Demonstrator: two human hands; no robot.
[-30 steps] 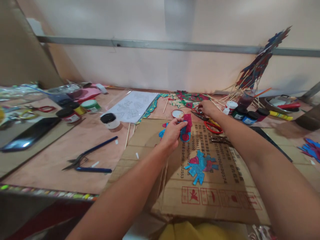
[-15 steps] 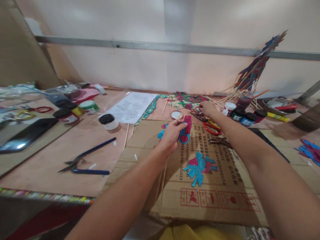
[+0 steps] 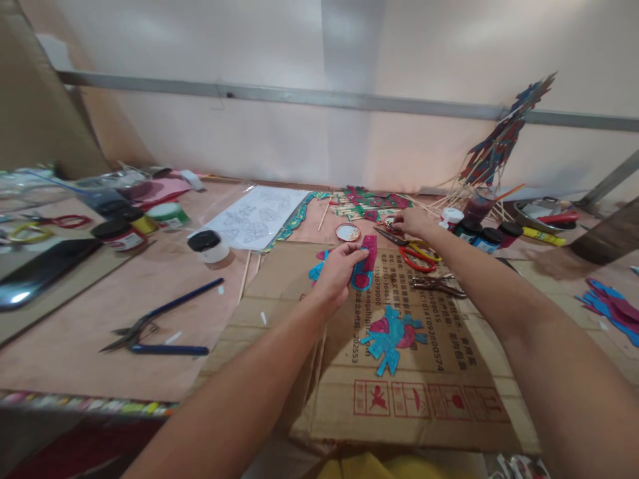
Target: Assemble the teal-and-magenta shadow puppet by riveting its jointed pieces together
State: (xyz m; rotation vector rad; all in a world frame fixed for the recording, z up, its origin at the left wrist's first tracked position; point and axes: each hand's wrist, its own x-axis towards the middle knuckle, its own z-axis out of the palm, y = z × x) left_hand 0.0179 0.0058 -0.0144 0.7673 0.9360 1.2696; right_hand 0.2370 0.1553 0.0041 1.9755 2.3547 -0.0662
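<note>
Left hand (image 3: 339, 271) holds cutout (image 3: 369, 256) (magenta, blue); right hand (image 3: 413, 223) at small dish (image 3: 389, 224).

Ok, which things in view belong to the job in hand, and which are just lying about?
Seemingly in use:
magenta-and-blue piece, pinched in the left hand
small dish, at the right hand
cardboard sheet, beneath the left hand

Probably just lying about, with neither hand near:
blue-handled pliers
black-lidded jar
flat black device

Seen from the wearer's head, close above the cardboard (image 3: 342, 356), the single view faces forward and down past the left hand (image 3: 335, 271) and right hand (image 3: 412, 223) toward the far wall (image 3: 269, 143).
</note>
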